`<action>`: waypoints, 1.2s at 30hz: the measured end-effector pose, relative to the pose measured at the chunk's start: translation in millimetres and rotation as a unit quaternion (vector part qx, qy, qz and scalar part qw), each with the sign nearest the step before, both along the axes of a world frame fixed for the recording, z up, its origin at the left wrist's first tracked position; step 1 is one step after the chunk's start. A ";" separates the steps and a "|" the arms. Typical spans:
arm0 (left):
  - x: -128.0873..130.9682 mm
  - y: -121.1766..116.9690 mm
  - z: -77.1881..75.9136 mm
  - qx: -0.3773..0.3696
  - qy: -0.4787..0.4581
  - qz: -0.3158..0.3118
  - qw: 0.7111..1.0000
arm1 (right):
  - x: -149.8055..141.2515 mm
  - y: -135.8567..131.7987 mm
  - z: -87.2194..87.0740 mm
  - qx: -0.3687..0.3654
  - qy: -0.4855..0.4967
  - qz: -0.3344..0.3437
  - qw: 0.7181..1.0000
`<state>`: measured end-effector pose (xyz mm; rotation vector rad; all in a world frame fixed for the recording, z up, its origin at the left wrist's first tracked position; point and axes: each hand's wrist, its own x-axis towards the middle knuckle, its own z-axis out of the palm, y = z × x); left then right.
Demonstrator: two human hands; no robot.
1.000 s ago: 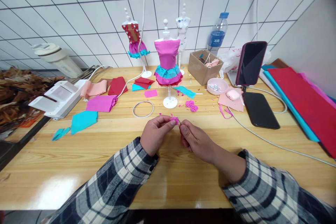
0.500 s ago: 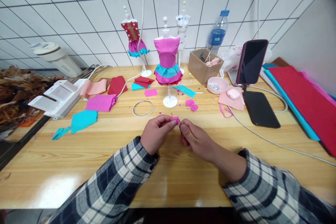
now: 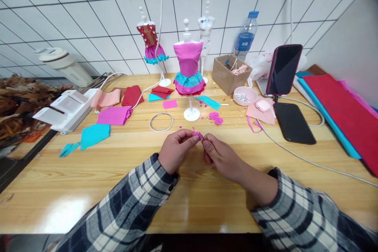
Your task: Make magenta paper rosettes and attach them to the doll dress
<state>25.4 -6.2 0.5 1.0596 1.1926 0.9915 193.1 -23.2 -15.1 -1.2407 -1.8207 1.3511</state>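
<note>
My left hand (image 3: 177, 150) pinches a small crumpled magenta piece of crepe paper (image 3: 198, 136) between thumb and fingers, low over the table. Close beside it, my right hand (image 3: 222, 156) is closed on a thin dark tool whose tip meets the piece; its kind is too small to make out. Just beyond the hands lies a gathered magenta crepe paper flower (image 3: 215, 118), with tiny scraps around it. Behind them, a small white dress form (image 3: 191, 114) stands upright in a magenta bodice (image 3: 188, 58) and a layered turquoise and pink skirt (image 3: 189, 82).
Folded crepe paper (image 3: 114, 115) and a wire ring (image 3: 161, 122) lie to the left. Further back are two more dress forms, a cardboard box (image 3: 228, 78) and a pink bowl of beads (image 3: 245, 96). On the right are a phone (image 3: 294, 123), a cable and long coloured sheets (image 3: 339, 122).
The magenta piece between my fingers has tilted slightly. Both hands keep nearly the same place, and nothing else on the table has moved.
</note>
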 end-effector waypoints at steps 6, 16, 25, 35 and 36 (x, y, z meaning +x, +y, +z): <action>1.7 -0.4 2.7 -0.002 0.001 0.002 1.000 | -0.5 0.4 1.6 0.007 -0.018 -0.020 1.000; 1.9 -0.7 3.8 0.003 0.045 -0.005 0.999 | 8.6 8.4 9.5 0.008 0.006 -0.101 0.995; 0.5 -1.5 0.6 0.067 0.160 -0.062 0.983 | 6.6 12.9 9.4 -0.002 0.031 -0.161 0.987; -5.4 2.0 -9.4 0.113 0.175 -0.059 0.976 | 31.3 42.9 10.1 0.058 0.059 -0.228 0.970; -5.0 1.8 -11.1 0.124 0.182 -0.061 0.974 | 36.3 50.7 9.2 0.070 0.042 -0.237 0.968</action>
